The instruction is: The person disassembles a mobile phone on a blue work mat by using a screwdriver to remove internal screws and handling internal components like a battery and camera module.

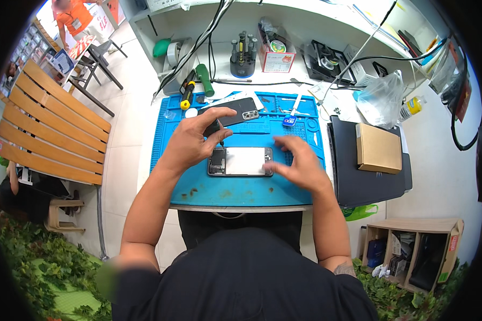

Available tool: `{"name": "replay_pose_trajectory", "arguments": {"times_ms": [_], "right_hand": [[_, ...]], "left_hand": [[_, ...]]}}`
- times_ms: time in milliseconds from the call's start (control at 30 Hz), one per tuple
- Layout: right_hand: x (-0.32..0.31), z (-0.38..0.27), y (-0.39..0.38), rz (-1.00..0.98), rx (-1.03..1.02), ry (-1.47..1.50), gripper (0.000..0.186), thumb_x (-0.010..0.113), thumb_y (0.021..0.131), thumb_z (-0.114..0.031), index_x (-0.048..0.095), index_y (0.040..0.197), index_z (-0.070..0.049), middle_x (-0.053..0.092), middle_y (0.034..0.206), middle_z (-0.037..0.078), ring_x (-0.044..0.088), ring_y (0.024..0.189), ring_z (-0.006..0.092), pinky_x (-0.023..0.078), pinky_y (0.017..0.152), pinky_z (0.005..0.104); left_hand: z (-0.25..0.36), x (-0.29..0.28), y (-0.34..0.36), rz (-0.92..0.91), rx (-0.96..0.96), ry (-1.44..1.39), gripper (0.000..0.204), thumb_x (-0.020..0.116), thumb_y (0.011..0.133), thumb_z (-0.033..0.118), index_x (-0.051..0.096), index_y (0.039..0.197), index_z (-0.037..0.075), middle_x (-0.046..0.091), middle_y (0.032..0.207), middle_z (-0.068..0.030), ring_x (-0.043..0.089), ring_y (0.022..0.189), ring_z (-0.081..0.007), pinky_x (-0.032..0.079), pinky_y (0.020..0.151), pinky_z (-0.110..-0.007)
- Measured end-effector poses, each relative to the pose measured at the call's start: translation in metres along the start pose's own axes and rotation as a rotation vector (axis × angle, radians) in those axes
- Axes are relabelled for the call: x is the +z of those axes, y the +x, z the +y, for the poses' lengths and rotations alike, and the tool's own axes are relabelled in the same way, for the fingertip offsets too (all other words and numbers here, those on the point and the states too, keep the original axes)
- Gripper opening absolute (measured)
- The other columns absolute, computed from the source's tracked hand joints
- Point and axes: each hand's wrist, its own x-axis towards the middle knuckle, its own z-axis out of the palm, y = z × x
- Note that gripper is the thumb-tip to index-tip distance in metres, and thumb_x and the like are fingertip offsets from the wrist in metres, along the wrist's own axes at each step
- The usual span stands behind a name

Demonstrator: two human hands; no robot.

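Observation:
An opened smartphone [245, 161] lies flat on a blue repair mat [230, 197], its dark inner parts at the left and a pale panel in the middle. Above its left end, my left hand [194, 136] pinches a small dark screwdriver [212, 128], its tip pointing down near the phone's top left edge. My right hand [300, 165] is at the phone's right end, slightly blurred, fingers apart and holding nothing I can see. Just beyond my left hand rests a dark phone back cover [241, 109] with a camera block.
A yellow-black screwdriver [187, 96], a green-handled tool [204, 80] and a screwdriver stand [242, 64] are at the back left. A blue-white brush [290, 119] lies on the mat. To the right, a cardboard box [379, 148] sits on a black case [353, 184]. Cables hang overhead.

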Motion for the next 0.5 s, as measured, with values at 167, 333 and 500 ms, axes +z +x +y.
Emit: {"name": "replay_pose_trajectory", "arguments": {"times_ms": [167,333,500], "right_hand": [[-0.026,-0.012,0.063,0.197,0.418,-0.244,0.057,0.088,0.099,-0.048,0.083,0.103,0.008,0.081,0.086,0.025,0.081,0.080,0.0405,0.064,0.078,0.0498],[-0.031,0.026,0.084,0.097,0.582,-0.129,0.045,0.088,0.102,-0.039,0.081,0.095,0.006,0.077,0.074,0.013,0.076,0.062,0.0214,0.060,0.060,0.0395],[-0.038,0.013,0.089,0.268,0.495,0.006,0.028,0.085,0.101,-0.021,0.081,0.102,0.006,0.082,0.086,0.025,0.082,0.079,0.0393,0.065,0.083,0.0538]], "left_hand": [[-0.002,0.005,0.000,0.008,-0.037,0.005,0.046,0.088,0.101,0.003,0.074,0.143,0.014,0.081,0.091,-0.0074,0.080,0.082,-0.0160,0.060,0.076,-0.032],[-0.001,0.006,0.002,0.020,-0.056,0.005,0.043,0.088,0.101,0.005,0.074,0.141,0.014,0.081,0.091,-0.0074,0.080,0.081,-0.0156,0.059,0.075,-0.031],[-0.010,-0.002,-0.006,0.050,-0.106,-0.032,0.042,0.088,0.102,0.008,0.073,0.141,0.013,0.081,0.091,-0.0071,0.080,0.082,-0.0156,0.059,0.075,-0.030]]}}
